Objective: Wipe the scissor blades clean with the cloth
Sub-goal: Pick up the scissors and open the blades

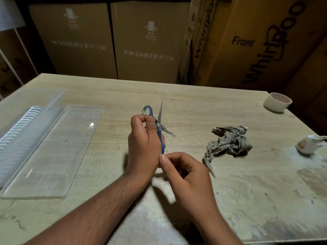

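Right hand (185, 174): fingers curled, thumb at the lower blue handle of the scissors (159, 124); grip unclear. Left hand (143, 144) grips the scissors, held above mid-table (194, 103), blades spread apart. Cloth (228, 142) lies crumpled to the right, untouched.

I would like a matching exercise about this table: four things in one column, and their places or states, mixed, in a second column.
Things:
1. blue-handled scissors
2. crumpled grey cloth
3. clear flat plastic tray
4. white roll of tape

Places or states:
A. at the table's far right corner
B. held up by the left hand, blades open
C. lying untouched, right of the hands
D. flat on the table's left side

Pairs: 1-B, 2-C, 3-D, 4-A
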`<state>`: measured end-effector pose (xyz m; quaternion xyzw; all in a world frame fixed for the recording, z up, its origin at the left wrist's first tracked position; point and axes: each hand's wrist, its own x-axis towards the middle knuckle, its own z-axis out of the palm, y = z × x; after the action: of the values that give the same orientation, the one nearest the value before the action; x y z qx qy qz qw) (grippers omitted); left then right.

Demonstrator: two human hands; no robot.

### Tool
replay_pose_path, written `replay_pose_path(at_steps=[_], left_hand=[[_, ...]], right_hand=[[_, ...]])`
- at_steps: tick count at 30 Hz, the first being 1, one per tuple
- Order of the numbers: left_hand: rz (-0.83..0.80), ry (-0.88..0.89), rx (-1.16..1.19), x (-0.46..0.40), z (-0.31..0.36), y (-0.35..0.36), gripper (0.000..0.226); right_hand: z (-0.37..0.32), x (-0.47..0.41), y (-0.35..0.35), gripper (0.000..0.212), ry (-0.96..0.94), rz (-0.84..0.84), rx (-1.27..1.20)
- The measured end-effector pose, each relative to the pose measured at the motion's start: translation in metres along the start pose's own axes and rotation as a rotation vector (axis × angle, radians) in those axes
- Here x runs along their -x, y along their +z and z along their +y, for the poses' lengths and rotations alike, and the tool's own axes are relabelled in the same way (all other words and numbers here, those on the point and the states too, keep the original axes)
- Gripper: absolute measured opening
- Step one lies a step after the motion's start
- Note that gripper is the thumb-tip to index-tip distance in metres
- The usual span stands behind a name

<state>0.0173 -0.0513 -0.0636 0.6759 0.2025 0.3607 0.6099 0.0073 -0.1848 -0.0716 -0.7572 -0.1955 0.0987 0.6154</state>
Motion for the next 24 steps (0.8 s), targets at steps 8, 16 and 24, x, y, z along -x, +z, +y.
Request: replay_pose_path(at_steps=[8,16,24], left_hand=[[-0.005,0.102,-0.053,0.007,0.007,-0.005,0.012],[0.016,0.042,0.044,0.013,0.008,-0.001,0.023],[-0.046,-0.02,0.224,0.019,0.016,-0.001,0.038]], right_hand=[[-0.001,-0.003,-0.005,0.012,0.048,-0.083,-0.129],[-0.002,0.0,-0.005,0.016,0.043,-0.031,-0.168],[-0.002,0.003,-0.006,0.022,0.029,-0.004,-0.149]])
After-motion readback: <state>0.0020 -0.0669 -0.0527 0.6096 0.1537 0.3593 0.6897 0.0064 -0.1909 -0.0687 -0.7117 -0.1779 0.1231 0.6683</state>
